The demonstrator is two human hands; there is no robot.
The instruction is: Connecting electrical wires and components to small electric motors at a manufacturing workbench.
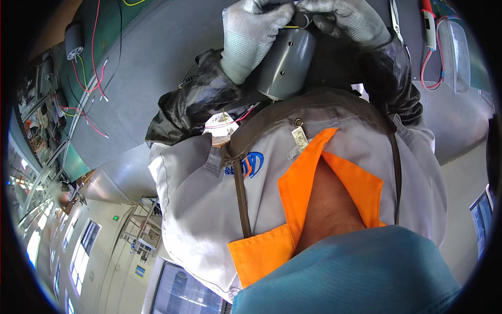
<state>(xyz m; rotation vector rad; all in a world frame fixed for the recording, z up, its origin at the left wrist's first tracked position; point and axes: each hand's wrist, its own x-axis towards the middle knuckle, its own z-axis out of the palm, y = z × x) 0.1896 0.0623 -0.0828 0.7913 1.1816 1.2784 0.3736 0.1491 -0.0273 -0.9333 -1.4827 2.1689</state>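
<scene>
A dark grey cylindrical motor housing [285, 65] with small holes in its side lies against the front of my apron, between my two hands. My left hand [251, 34], in a whitish knit glove, is closed, and a short yellow wire [291, 26] shows at its fingers just above the housing's far end. My right hand [350, 21], gloved the same way, is closed too, its fingertips pinched beside a small grey loop [304, 21]. What lies inside the right fingers is hidden, and the upper picture edge cuts off part of both hands.
On the grey worktop [151, 57], another motor [74, 41] trails red, black and green-yellow wires at the left. To the right are metal scissors or tweezers [395, 21], a red-and-white corded tool [429, 26] and a clear plastic box [454, 57].
</scene>
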